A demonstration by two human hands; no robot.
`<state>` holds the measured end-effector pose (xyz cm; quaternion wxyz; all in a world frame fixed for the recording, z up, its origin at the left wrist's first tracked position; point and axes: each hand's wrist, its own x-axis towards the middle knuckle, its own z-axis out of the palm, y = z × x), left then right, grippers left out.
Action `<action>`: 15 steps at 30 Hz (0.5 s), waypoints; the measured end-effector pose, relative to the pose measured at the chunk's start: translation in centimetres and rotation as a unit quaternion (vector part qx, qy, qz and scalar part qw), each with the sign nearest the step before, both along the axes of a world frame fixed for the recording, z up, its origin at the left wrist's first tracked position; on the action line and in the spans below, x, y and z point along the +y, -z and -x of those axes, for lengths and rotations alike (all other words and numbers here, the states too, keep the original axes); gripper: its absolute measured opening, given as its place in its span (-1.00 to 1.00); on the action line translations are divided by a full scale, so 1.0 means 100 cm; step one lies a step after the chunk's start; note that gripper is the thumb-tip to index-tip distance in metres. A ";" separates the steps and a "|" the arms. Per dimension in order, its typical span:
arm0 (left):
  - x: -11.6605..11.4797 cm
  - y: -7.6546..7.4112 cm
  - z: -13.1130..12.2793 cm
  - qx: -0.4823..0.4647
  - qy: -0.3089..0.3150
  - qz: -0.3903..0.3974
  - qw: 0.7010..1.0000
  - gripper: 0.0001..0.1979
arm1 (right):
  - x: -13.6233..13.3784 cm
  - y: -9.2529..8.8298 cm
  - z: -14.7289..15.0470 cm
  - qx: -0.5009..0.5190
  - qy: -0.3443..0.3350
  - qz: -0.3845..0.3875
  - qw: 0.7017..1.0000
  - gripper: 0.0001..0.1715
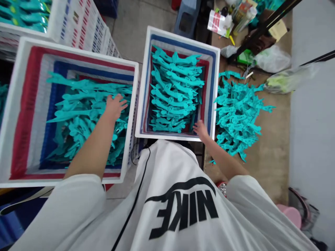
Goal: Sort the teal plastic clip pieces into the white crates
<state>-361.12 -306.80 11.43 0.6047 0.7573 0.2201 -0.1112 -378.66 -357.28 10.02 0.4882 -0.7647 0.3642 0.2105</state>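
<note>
My left hand (115,105) reaches into the big white crate (15,104) on the left and lies on a jumbled heap of teal plastic parts (83,115); its fingers curl down among them. My right hand (201,129) rests at the near right corner of the smaller white crate (180,35) in front of me, fingers bent over its rim beside neatly stacked teal parts (175,94). What either hand grips, if anything, is hidden.
A loose pile of teal parts (238,115) lies on the brown table to the right. Clear bags (272,59), bottles and clutter sit at the table's far end. More stacked crates (81,24) stand at the back left. A grey wall runs along the right.
</note>
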 end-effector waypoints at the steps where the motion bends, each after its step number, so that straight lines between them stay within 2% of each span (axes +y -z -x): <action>1: -0.005 0.009 0.011 0.032 0.003 -0.010 0.999 -0.28 | 0.019 0.017 -0.001 0.038 -0.143 0.041 0.988 -0.42; 2: -0.013 0.017 0.028 0.057 0.023 -0.032 0.998 -0.19 | 0.034 0.034 -0.004 0.066 -0.250 0.063 0.964 -0.50; 3: -0.022 0.025 0.051 0.070 0.068 -0.068 0.993 -0.14 | 0.045 0.051 -0.009 0.091 -0.341 0.080 0.932 -0.55; 4: -0.032 0.031 0.078 0.078 0.132 -0.115 0.981 -0.16 | 0.053 0.068 -0.015 0.113 -0.402 0.087 0.904 -0.58; 6: -0.050 0.037 0.138 0.084 0.283 -0.224 0.929 -0.26 | 0.064 0.101 -0.028 0.151 -0.465 0.084 0.868 -0.54; 8: -0.061 0.035 0.193 0.077 0.378 -0.315 0.867 -0.33 | 0.071 0.133 -0.041 0.176 -0.525 0.091 0.828 -0.42; 10: -0.066 0.031 0.232 0.053 0.401 -0.384 0.830 -0.35 | 0.078 0.160 -0.048 0.171 -0.571 0.098 0.797 -0.24; 12: -0.067 0.032 0.254 0.026 0.398 -0.422 0.814 -0.38 | 0.080 0.178 -0.049 0.155 -0.606 0.107 0.773 -0.14; 15: -0.067 0.044 0.266 -0.001 0.411 -0.425 0.807 -0.42 | 0.075 0.195 -0.041 0.152 -0.645 0.129 0.738 -0.23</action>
